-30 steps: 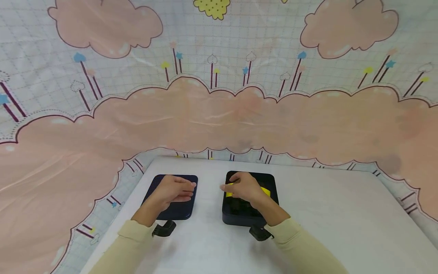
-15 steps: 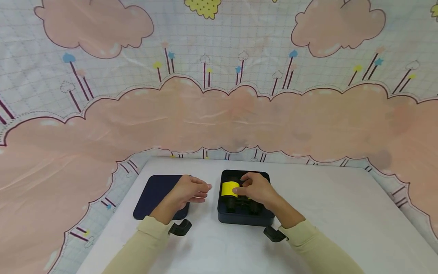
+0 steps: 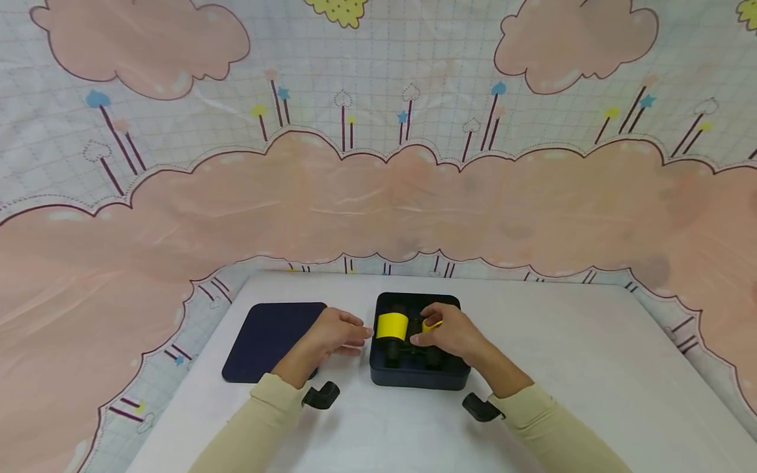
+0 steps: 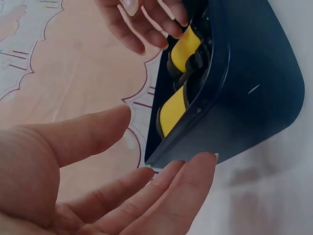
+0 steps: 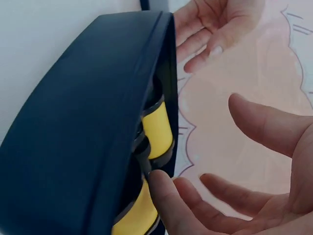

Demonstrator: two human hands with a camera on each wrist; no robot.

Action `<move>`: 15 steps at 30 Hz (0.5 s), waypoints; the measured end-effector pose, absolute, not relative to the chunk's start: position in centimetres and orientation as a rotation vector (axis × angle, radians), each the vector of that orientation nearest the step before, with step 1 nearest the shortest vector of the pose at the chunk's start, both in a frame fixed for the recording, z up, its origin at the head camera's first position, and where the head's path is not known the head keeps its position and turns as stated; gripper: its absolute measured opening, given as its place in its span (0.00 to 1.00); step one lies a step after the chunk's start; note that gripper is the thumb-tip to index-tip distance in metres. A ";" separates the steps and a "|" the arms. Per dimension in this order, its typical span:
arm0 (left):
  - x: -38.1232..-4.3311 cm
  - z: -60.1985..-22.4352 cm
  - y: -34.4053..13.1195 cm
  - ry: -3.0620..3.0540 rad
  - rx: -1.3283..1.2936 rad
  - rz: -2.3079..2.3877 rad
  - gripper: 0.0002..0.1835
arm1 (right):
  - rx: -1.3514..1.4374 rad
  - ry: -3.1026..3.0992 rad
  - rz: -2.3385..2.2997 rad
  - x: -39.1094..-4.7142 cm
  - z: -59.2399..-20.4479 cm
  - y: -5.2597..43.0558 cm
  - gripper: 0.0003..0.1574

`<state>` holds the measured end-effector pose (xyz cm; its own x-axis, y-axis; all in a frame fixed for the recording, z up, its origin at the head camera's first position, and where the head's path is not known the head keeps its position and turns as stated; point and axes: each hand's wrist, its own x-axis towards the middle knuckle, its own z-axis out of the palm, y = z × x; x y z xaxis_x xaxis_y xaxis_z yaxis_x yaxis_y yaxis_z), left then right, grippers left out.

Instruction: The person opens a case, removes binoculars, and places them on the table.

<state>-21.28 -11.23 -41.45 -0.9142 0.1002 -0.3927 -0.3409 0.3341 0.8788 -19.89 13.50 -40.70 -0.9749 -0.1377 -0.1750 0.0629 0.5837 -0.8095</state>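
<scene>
A black pair of binoculars with yellow bands lies in a dark navy box. My left hand is at the box's left side, fingertips right at the rim. In the left wrist view its thumb and fingers are spread apart, holding nothing. Over the right barrel hovers my right hand, partly hiding that barrel's yellow band. The right wrist view has its index fingertip overlapping the binoculars, while the thumb stays well apart.
A flat navy lid lies on the white table to the left of the box, partly behind the left hand. A cloud-patterned cloth hangs behind the table. Black wrist cameras sit below both hands.
The left hand has moved right, from above the lid to the box's side. My right hand has shifted right from the left barrel to the right one, uncovering the left yellow band.
</scene>
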 end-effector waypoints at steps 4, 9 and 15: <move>-21.3 -41.8 -10.8 2.218 -0.170 1.594 0.26 | -0.100 2.618 -1.318 -20.0 -41.2 13.4 0.37; -21.4 -42.0 -10.4 2.232 -0.139 1.570 0.25 | -0.187 2.749 -1.191 -20.2 -41.8 13.1 0.39; -21.4 -42.6 -9.8 2.257 -0.146 1.516 0.26 | -0.361 2.976 -0.850 -20.5 -42.4 12.8 0.46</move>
